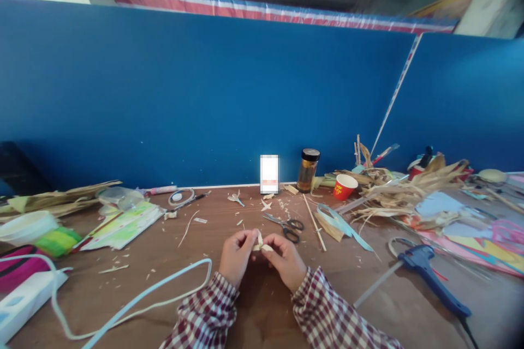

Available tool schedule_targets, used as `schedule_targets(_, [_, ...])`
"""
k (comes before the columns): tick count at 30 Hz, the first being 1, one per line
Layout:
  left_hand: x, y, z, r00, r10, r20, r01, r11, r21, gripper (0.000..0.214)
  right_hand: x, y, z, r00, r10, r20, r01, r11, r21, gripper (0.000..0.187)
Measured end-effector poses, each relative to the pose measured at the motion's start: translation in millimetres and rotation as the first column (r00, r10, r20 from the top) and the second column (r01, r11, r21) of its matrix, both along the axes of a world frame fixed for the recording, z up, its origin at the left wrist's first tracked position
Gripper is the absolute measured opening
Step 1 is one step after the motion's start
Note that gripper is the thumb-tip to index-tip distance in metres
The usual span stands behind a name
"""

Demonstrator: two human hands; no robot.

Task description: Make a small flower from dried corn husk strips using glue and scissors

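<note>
Between my two hands is a small pale star-like piece [261, 242], apparently made of dried husk strips. My left hand [237, 253] pinches its left side with thumb and fingers closed. From the other side my right hand [285, 262] grips its right petal, also closed. Just beyond the hands lie black-handled scissors [290, 227], blades pointing left. A finished-looking pale husk star [266, 205] rests farther back, and a husk flower with a greenish stem [236, 198] lies to its left.
At right are a blue glue gun [436, 278], a red paper cup [345, 187], a lidded jar [308, 170] and heaped dried husks [393, 196]. At left, a white cable [164, 305] loops from a power strip [30, 302]. A blue partition [204, 92] stands behind the table.
</note>
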State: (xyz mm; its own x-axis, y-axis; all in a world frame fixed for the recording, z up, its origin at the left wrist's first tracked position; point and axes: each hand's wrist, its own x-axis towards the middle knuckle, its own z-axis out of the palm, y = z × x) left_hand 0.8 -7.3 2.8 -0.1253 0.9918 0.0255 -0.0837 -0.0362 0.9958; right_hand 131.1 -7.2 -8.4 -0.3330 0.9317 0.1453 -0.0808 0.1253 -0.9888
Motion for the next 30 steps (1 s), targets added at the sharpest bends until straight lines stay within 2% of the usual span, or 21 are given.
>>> schedule_targets(2, [1,0,2.1,0.986,0.024,0.162,-0.013,0.998,-0.064,0.041,0,2,-2.0,0.998,-0.013,-0.065,0.009,0.998,-0.068,0.019])
schedule_targets(5, [2,-3,5.8,0.924,0.009,0.383,0.044,0.991,-0.129,0.052,0,5,-1.7,0.977,-0.073,-0.202,0.036,0.983,-0.180,0.023])
schedule_targets(8, [4,-5,5.4,0.890,-0.048,0.453,0.116,0.985,-0.125,0.042,-1,6,0.8,0.928,-0.098,-0.359,-0.004,0.961,-0.275,0.027])
schedule_targets(11, [7,-7,1.4,0.928,-0.143,0.343,0.173,0.983,-0.058,0.028,-1,6,3.3,0.880,-0.097,-0.466,-0.066,0.945,-0.321,0.030])
schedule_targets(15, [9,-8,-1.9,0.959,-0.234,0.157,0.234,0.972,0.019,0.028,0,6,4.6,0.845,-0.106,-0.525,-0.101,0.931,-0.351,0.035])
schedule_targets(22, [7,-5,-6.6,0.977,-0.212,0.037,0.210,0.976,0.055,0.024,-1,8,-0.3,0.866,-0.142,-0.479,-0.066,0.918,-0.392,0.036])
schedule_targets(27, [5,-2,-10.6,0.991,-0.135,0.012,0.134,0.989,0.058,0.022,-2,9,-1.7,0.862,-0.147,-0.486,-0.067,0.916,-0.396,0.036])
schedule_targets(30, [4,-1,-10.8,0.989,-0.148,0.007,0.147,0.987,0.064,0.021,-3,9,0.0,0.856,-0.150,-0.495,-0.062,0.920,-0.388,0.036])
